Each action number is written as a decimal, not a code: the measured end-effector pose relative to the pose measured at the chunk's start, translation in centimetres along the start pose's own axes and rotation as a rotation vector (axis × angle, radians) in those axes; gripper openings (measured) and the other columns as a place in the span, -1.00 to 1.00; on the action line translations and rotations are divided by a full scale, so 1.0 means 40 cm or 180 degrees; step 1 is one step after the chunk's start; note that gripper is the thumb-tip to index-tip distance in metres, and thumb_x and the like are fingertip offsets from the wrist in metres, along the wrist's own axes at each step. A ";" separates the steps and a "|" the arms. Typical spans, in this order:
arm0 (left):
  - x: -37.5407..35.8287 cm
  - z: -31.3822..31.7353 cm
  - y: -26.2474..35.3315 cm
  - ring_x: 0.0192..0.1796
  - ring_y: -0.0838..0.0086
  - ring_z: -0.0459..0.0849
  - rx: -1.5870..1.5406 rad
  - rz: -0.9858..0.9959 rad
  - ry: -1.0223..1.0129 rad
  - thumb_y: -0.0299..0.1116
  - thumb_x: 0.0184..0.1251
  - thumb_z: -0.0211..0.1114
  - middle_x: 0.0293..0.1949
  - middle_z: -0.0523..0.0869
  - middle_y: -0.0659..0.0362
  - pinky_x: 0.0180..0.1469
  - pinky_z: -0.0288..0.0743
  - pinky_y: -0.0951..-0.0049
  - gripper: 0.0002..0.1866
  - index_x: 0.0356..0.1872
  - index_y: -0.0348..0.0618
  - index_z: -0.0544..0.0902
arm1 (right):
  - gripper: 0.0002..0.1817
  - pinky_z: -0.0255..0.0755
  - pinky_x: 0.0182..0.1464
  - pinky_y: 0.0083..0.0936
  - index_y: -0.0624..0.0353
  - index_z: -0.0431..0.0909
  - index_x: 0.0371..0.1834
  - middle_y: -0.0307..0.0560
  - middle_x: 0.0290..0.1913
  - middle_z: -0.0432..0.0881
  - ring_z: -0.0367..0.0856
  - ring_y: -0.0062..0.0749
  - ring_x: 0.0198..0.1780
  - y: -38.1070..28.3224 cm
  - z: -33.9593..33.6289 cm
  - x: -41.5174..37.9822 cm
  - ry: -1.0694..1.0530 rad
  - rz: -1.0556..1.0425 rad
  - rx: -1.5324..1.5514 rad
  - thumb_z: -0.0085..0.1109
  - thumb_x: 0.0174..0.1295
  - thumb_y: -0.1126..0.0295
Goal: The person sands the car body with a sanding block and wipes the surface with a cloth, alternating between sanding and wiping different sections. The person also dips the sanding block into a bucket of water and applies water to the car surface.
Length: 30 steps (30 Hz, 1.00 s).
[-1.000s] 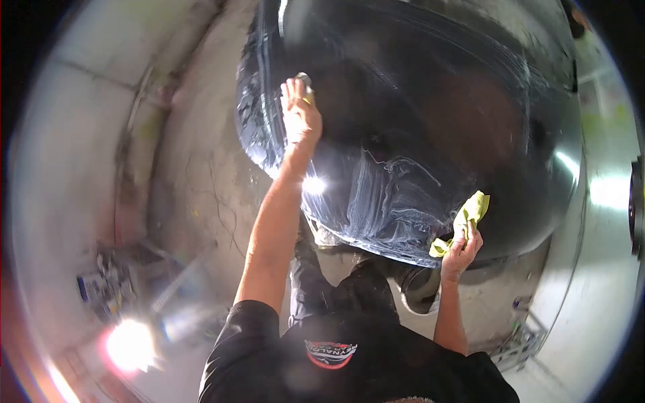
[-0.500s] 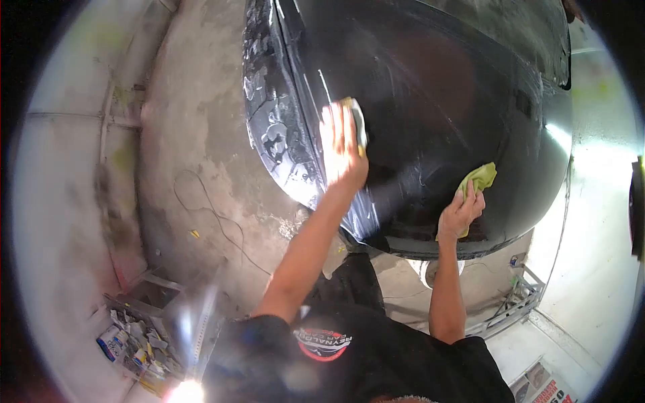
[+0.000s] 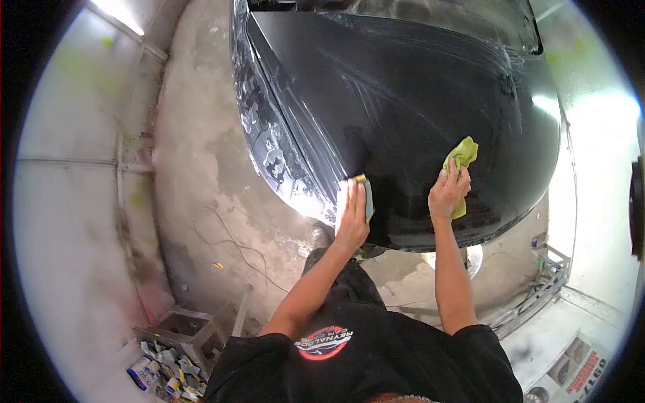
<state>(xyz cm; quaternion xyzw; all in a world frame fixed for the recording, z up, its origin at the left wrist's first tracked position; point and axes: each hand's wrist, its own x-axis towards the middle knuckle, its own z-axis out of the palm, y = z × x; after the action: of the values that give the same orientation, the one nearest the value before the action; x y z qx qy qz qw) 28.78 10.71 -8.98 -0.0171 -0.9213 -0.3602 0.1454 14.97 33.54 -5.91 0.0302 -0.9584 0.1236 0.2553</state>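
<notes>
Flat and with its fingers held together, the left hand covers most of a grey pad with a yellow edge, pressed against the black hood near its front corner. The right hand, its fingers partly curled, grips a crumpled yellow-green cloth that pokes out above and below it, also at the hood. The hood extends beyond both hands, with pale streaks across it; a glossy side panel with whitish patches lies to the left. The forearms hide parts of the hood's front edge. A thin cable curls on the stained floor, left of the car.
</notes>
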 end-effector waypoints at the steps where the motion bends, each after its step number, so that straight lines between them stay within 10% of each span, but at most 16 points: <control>1: -0.015 -0.016 0.013 0.65 -0.34 0.02 0.0043 0.0097 -0.0084 -0.72 0.12 0.15 0.59 0.12 -0.41 0.68 -0.03 -0.09 -0.16 0.53 -0.59 0.17 | -0.53 0.21 0.42 0.07 0.03 0.48 0.46 0.09 0.39 0.33 0.32 0.10 0.41 -0.002 -0.004 -0.004 -0.0022 0.0034 0.0007 0.12 0.51 0.26; 6: -0.028 -0.097 -0.042 0.68 -0.04 0.12 -0.0696 0.0099 -0.0172 -0.67 0.28 0.18 0.63 0.20 -0.19 0.69 0.04 0.11 -0.22 0.59 -0.27 0.26 | -0.44 0.22 0.49 0.14 0.12 0.39 0.51 0.18 0.48 0.27 0.27 0.27 0.48 -0.010 -0.034 -0.020 -0.0036 -0.0111 -0.0034 0.15 0.51 0.19; 9: -0.038 -0.219 0.040 0.56 0.20 0.42 -0.1308 -0.1407 0.0199 -0.51 0.52 0.13 0.49 0.49 -0.08 0.48 0.34 0.34 -0.39 0.58 -0.08 0.37 | -0.37 0.12 0.55 0.22 0.21 0.34 0.53 0.29 0.55 0.21 0.19 0.41 0.53 -0.020 -0.039 -0.049 -0.0085 -0.0369 0.0152 0.16 0.49 0.14; 12: -0.069 -0.308 0.062 0.17 0.13 0.64 -0.1174 -0.3086 -0.0188 -0.25 0.66 0.13 0.09 0.68 -0.13 0.20 0.47 0.27 -0.55 0.40 -0.26 0.50 | -0.33 0.05 0.56 0.27 0.20 0.33 0.54 0.33 0.56 0.21 0.15 0.43 0.55 -0.079 -0.045 -0.128 -0.0525 -0.0859 0.0369 0.18 0.44 0.12; 15: -0.151 -0.291 0.034 0.24 0.21 0.63 -0.1347 -0.2589 0.0150 -0.38 0.66 0.05 0.27 0.65 -0.11 0.31 0.42 0.28 -0.55 0.48 -0.22 0.44 | -0.31 0.01 0.58 0.28 0.13 0.35 0.55 0.24 0.59 0.21 0.11 0.37 0.60 -0.181 -0.052 -0.183 -0.1164 -0.1505 0.0664 0.22 0.39 0.14; 18: -0.148 -0.302 0.027 0.12 0.23 0.64 -0.1107 -0.3400 -0.0035 -0.37 0.65 0.09 0.08 0.69 -0.05 0.24 0.46 0.22 -0.59 0.38 -0.38 0.48 | -0.33 0.05 0.56 0.25 0.02 0.43 0.52 0.13 0.57 0.25 0.14 0.24 0.60 -0.274 -0.048 -0.184 -0.0953 -0.1715 0.0656 0.26 0.35 0.12; 30: 0.120 -0.422 -0.193 0.15 0.30 0.64 -0.2051 -0.1378 -0.0353 -0.27 0.71 0.11 0.12 0.66 -0.06 0.27 0.53 0.26 -0.57 0.25 -0.54 0.52 | -0.38 0.11 0.56 0.19 -0.06 0.53 0.44 0.02 0.57 0.32 0.21 0.18 0.57 -0.478 0.049 -0.083 -0.0160 -0.1037 0.0643 0.30 0.34 0.01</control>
<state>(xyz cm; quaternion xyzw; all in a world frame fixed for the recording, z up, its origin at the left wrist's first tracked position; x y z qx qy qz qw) 27.47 -6.64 -0.91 0.1135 -0.7498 -0.6519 0.0031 19.21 14.55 -4.96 0.2135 -0.9297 0.1755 0.2436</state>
